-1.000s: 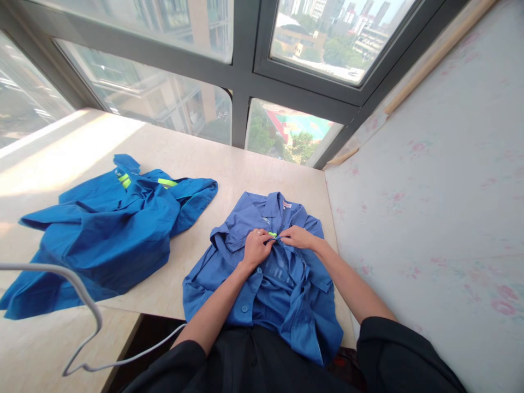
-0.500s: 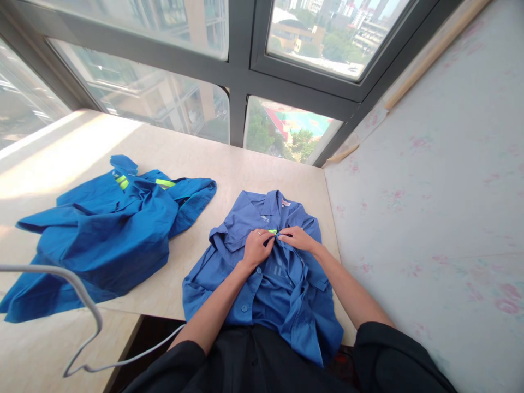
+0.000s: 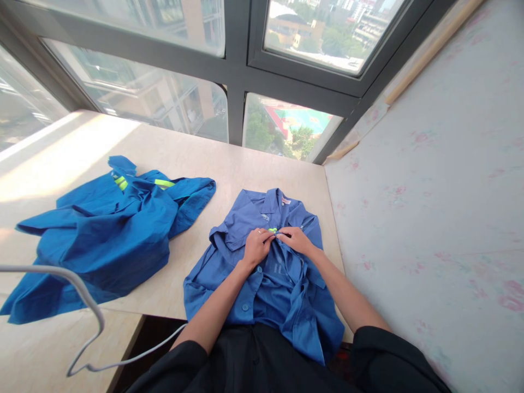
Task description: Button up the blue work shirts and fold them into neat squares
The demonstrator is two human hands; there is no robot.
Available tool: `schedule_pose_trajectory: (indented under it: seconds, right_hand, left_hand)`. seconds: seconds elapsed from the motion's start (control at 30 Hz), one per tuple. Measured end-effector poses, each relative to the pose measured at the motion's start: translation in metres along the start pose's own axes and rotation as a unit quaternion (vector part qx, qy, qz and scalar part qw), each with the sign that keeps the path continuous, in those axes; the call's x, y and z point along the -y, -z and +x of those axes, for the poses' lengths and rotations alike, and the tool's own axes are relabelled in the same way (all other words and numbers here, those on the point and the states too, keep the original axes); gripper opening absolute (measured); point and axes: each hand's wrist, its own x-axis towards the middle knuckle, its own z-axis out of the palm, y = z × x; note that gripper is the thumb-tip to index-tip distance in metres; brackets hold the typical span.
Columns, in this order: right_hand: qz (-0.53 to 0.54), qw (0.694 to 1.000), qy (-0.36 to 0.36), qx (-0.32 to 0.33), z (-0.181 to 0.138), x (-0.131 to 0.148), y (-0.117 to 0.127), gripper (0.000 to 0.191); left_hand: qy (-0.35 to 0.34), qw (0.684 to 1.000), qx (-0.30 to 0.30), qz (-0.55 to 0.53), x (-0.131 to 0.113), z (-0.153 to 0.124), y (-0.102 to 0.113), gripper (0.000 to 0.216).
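I have both the left grip (image 3: 257,245) and the right grip (image 3: 295,240) closed on the front of the blue shirt (image 3: 278,289), fingertips close together below its collar. The cloth between them is too small for me to make out; it may be a button edge. The shirt lies face up on the tabletop (image 3: 229,164), at the near edge beside the wall (image 3: 429,164). To its left I have a crumpled darker blue garment (image 3: 114,240), with a grey cable (image 3: 88,297) nearer me.
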Motion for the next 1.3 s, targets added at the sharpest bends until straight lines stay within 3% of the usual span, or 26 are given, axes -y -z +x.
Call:
schedule_pose_trajectory:
  seconds: [0.17, 0.33, 0.6, 0.73, 0.93, 1.03, 1.17, 1.23, 1.3]
  right_hand:
    - [-0.009, 0.999, -0.027, -0.027, -0.001, 0.000, -0.003, 0.027]
    - [-0.052, 0.991, -0.076, -0.098, 0.001, -0.004, 0.002, 0.033]
    - [-0.017, 0.989, -0.085, -0.117, -0.021, -0.010, 0.015, 0.033]
    - [0.018, 0.971, -0.119, -0.205, -0.038, -0.014, 0.022, 0.036]
    - [0.123, 0.909, -0.193, -0.349, -0.059, -0.020, 0.030, 0.037]
    - [0.151, 0.897, -0.217, -0.355, -0.066, -0.021, 0.028, 0.036]
    - [0.149, 0.915, -0.223, -0.301, -0.075, -0.019, 0.022, 0.040]
    - [0.143, 0.927, -0.227, -0.260, -0.079, -0.014, 0.019, 0.041]
    - [0.147, 0.939, -0.229, -0.209, -0.082, -0.006, 0.018, 0.042]
  left_hand:
    - [-0.002, 0.999, -0.009, -0.041, 0.001, 0.000, 0.000, 0.016]
    - [0.030, 0.990, -0.045, -0.129, 0.000, 0.000, 0.005, 0.015]
    - [0.170, 0.947, -0.189, -0.197, -0.001, -0.005, 0.018, 0.022]
    - [0.219, 0.914, -0.248, -0.235, -0.001, -0.007, 0.023, 0.025]
    - [0.261, 0.886, -0.272, -0.270, -0.001, -0.006, 0.028, 0.029]
    - [0.280, 0.911, -0.211, -0.218, -0.002, -0.008, 0.036, 0.032]
    - [0.201, 0.978, 0.037, -0.040, -0.017, -0.023, 0.057, 0.043]
    - [0.154, 0.975, 0.128, 0.091, -0.030, -0.033, 0.067, 0.064]
    - [0.156, 0.951, 0.181, 0.197, -0.042, -0.043, 0.075, 0.071]
